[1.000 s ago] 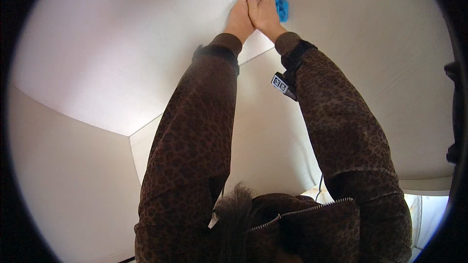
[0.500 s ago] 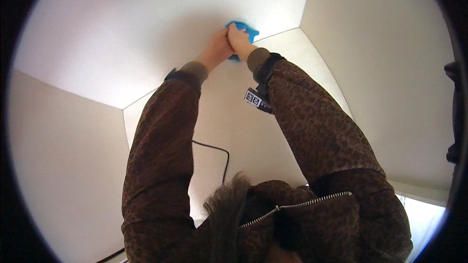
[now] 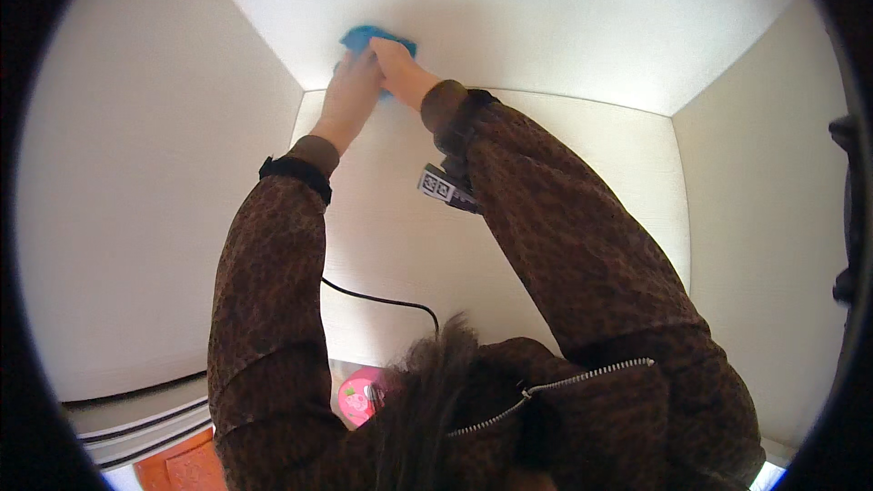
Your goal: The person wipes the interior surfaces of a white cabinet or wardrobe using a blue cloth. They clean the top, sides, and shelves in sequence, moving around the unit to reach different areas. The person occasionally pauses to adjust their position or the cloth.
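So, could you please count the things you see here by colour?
Blue: 1, the cloth under both hands, left hand, right hand
Black: 1, the cable
Pink: 1, the round object
Orange: 1, the flat item
Total: 4

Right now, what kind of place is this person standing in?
Probably a room indoors, perhaps in a home: plain cream walls meet a white ceiling at a corner. Both hands, the left hand and the right hand, press a small blue cloth against that ceiling, and a thin black cable runs along the wall.

Blue cloth [image 3: 375,39] perhaps mostly hand-hidden.
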Available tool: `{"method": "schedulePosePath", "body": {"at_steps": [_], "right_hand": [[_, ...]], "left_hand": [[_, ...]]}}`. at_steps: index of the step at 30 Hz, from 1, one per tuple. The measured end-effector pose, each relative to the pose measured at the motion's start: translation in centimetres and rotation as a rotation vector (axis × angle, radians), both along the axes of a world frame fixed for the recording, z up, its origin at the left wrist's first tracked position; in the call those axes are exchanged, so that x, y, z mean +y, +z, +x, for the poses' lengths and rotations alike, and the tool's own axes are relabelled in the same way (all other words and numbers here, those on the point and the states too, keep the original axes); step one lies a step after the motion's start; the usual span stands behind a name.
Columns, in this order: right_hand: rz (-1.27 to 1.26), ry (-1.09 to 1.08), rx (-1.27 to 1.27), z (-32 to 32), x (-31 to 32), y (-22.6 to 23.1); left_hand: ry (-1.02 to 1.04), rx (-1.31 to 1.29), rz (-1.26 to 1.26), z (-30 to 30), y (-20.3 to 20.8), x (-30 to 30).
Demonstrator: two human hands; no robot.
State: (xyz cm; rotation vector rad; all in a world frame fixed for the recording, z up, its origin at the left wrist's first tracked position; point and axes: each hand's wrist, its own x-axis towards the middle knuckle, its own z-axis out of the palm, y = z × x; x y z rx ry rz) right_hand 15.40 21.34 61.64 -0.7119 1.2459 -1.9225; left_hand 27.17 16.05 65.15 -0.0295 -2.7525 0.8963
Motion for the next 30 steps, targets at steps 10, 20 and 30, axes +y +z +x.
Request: {"method": "schedulePosePath", "body": {"at_steps": [10,20,30], "right_hand": [[-0.155,0.07,1.042,3.2,1.0,10.1],[-0.239,-0.07,1.103,-1.0,22.8,20.2],[-0.204,-0.49,1.441,-14.2,37.6,27.2]], "left_hand": [[0.216,0.485,0.4,1.6,-0.7,-1.5],[-0.135,0.849,0.728,-6.6,11.4,19.1],[-0.368,0.745,0.842,-21.0,20.4,31.2]]}}
